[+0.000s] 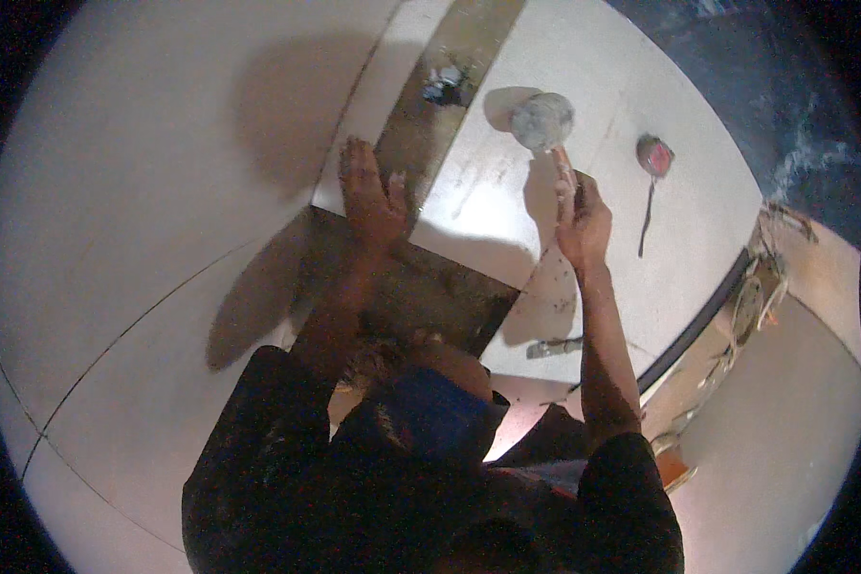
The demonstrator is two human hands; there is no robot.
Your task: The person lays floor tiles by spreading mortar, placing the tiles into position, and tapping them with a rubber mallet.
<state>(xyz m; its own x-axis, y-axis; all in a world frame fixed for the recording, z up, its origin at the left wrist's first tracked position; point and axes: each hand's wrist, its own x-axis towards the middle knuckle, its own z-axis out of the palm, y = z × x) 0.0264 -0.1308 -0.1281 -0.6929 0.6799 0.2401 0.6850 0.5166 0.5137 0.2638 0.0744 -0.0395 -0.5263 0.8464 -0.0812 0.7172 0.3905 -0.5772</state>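
My left hand [371, 196] lies flat with fingers spread on the corner of a large white floor tile [163, 163], beside a strip of bare mortar [440, 96]. My right hand [582, 218] grips the wooden handle of a mallet [543, 122], whose round grey head hangs over another white tile [593, 191]. A dark rectangle of bare mortar bed [421, 297] lies just below both hands.
A small red-and-grey tool with a dark cord [653, 158] rests on the right-hand tile. A small dark object [444, 86] sits in the mortar strip. A grey tool [555, 348] lies near my right forearm. Cables and clutter [751, 306] are along the right edge.
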